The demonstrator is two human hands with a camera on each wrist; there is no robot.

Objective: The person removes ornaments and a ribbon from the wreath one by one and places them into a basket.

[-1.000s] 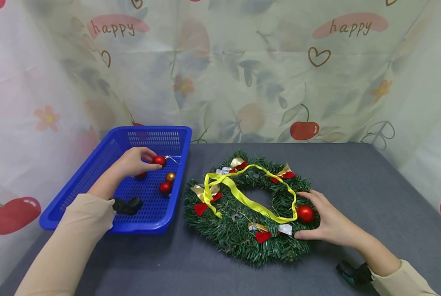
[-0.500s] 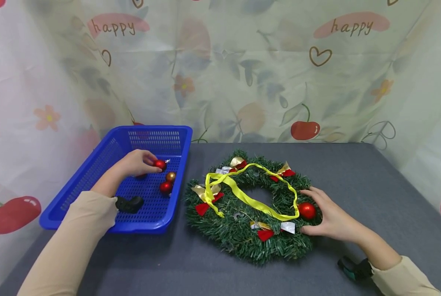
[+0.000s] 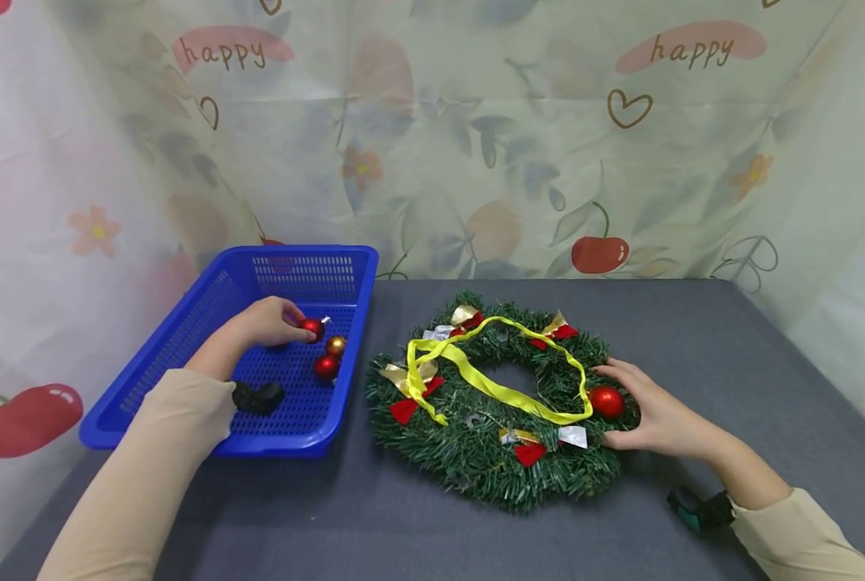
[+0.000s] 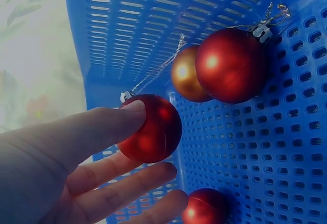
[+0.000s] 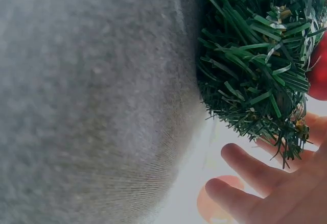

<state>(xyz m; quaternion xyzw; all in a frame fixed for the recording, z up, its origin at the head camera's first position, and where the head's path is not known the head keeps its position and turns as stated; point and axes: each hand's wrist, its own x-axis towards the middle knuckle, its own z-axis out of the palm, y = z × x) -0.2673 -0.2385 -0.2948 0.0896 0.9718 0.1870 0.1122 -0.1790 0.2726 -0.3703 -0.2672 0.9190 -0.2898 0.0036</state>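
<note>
Inside the blue basket (image 3: 290,444) my left hand (image 3: 269,321) pinches a red bauble (image 4: 158,137). Its silver cap and string show in the left wrist view. Close by lie a gold bauble (image 3: 336,346) and another red bauble (image 3: 326,368); a further red one (image 4: 205,208) sits below my fingers. My right hand (image 3: 665,415) grips the right rim of a green wreath (image 3: 469,464), thumb on the near side and fingers on the far side. Between them a red bauble (image 3: 607,401) rests on the wreath. A yellow ribbon (image 3: 501,394) loops over the greenery.
Red, gold and silver bows (image 3: 403,410) decorate the wreath, which lies on a grey cloth-covered table (image 3: 374,516) to the right of the basket. A patterned curtain (image 3: 447,161) closes off the back and sides.
The left hand has lowered slightly with its bauble. The right hand and the wreath have shifted a little to the right and away, the wreath turning slightly.
</note>
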